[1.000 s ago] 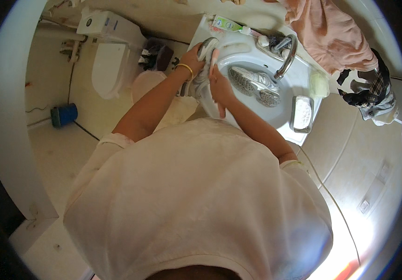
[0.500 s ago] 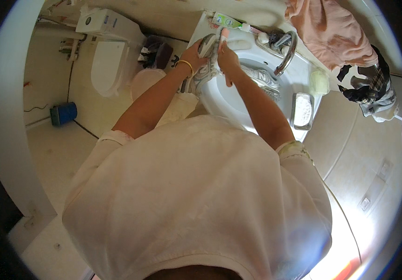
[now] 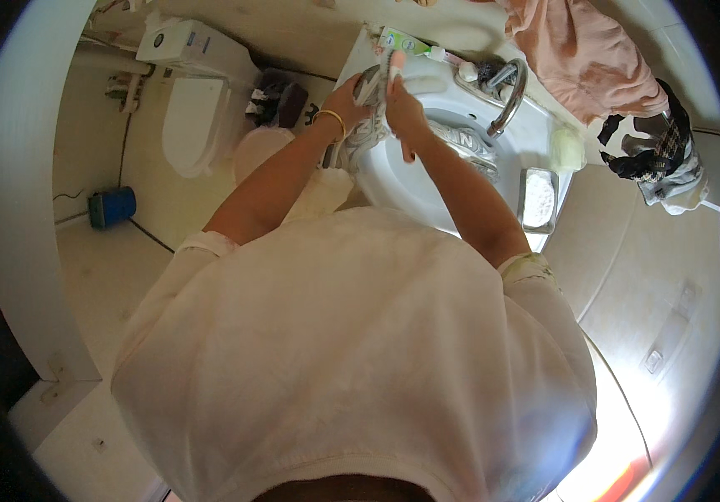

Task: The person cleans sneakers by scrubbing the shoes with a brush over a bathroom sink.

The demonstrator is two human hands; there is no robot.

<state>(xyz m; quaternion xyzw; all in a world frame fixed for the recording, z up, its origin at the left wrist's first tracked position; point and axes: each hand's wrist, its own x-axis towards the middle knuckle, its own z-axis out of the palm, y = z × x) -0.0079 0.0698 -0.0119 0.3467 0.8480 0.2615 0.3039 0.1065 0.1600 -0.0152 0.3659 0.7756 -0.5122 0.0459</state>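
My left hand [image 3: 348, 102] is closed around a grey and white sneaker [image 3: 366, 134], held on edge over the left side of the white washbasin [image 3: 372, 181]. A pink-handled scrub brush [image 3: 397, 61] is in my right hand [image 3: 405, 110], its bristles facing the sneaker. Whether the bristles touch the shoe, I cannot tell. The other sneaker [image 3: 464, 144], also grey and white, lies inside the bowl, partly hidden behind my right forearm. A yellow bangle circles my left wrist.
Behind the bowl rises a curved chrome faucet [image 3: 510, 100], with a green and white tube box [image 3: 403, 42] along the back ledge. To the right sits a soap dish [image 3: 538, 201]. Pink cloth [image 3: 586, 63] hangs at upper right. At left are a toilet [image 3: 195, 125] and a dark bin [image 3: 279, 102].
My right hand and the brush have shifted slightly left along the sneaker. The left hand keeps its grip, and the sneaker in the bowl stays put.
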